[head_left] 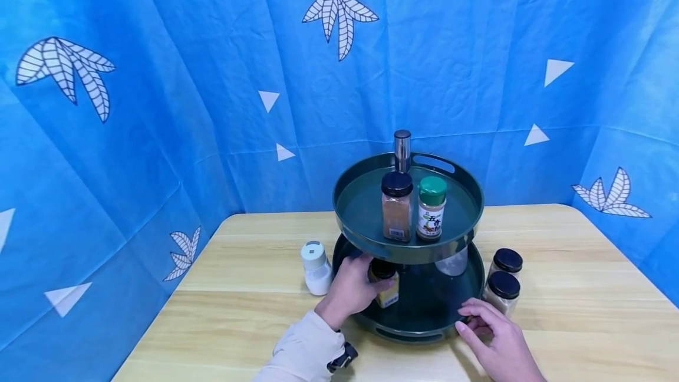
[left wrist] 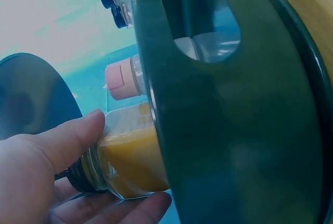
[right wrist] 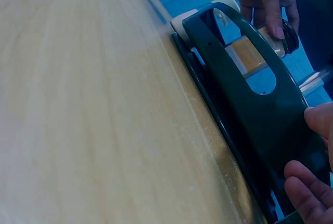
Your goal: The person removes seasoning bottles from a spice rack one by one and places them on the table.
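Observation:
My left hand (head_left: pixel 354 289) reaches under the upper tier of a dark green two-tier round tray. It grips a square glass spice jar (left wrist: pixel 132 154) of yellow powder, thumb and fingers around its sides by the black lid. The jar stands upright on the lower tier (head_left: pixel 429 305), near its front left. At the front right, my right hand (head_left: pixel 495 335) touches the lower tier's outer wall and rim with relaxed fingertips (right wrist: pixel 296 171). Further back on that tier sits a clear container (head_left: pixel 453 264), partly hidden by the upper tier (head_left: pixel 361 199).
The upper tier bears a black-lidded jar of brown powder (head_left: pixel 396 211) and a green-capped spice bottle (head_left: pixel 431 211), before a metal post (head_left: pixel 402 149). A white-capped shaker (head_left: pixel 316 270) stands left on the wooden table (head_left: pixel 254 252). Two black-lidded jars (head_left: pixel 503 287) stand to the right.

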`<state>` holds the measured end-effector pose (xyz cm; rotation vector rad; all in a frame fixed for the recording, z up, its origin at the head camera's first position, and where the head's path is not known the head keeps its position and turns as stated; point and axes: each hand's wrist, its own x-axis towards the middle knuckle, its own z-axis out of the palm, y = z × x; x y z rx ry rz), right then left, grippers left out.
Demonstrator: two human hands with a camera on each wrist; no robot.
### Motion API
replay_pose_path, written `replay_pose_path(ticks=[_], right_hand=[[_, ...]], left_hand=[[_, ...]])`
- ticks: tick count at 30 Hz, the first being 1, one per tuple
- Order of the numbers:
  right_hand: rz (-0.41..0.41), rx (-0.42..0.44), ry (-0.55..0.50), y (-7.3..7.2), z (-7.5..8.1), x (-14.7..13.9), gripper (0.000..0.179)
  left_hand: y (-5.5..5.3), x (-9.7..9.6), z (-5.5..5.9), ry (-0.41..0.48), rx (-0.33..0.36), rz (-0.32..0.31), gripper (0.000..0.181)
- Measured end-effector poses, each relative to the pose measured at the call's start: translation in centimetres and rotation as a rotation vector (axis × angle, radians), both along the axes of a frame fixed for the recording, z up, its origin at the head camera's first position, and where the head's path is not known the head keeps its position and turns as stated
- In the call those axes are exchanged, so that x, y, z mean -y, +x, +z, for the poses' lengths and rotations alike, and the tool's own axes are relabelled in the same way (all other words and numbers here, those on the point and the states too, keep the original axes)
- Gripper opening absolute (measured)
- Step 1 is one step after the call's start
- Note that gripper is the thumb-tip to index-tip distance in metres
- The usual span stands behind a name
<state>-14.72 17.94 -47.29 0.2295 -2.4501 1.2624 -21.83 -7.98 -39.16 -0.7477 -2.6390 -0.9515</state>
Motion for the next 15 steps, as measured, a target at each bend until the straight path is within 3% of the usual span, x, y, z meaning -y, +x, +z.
replay_pose_path(ticks=[15], right_hand=[[-0.006, 0.009, 0.016, 0.02, -0.13, -0.10, 0.016]], left_hand=[[0.03, 0.15, 0.34, 0.027, 0.019, 0.032, 0.046]])
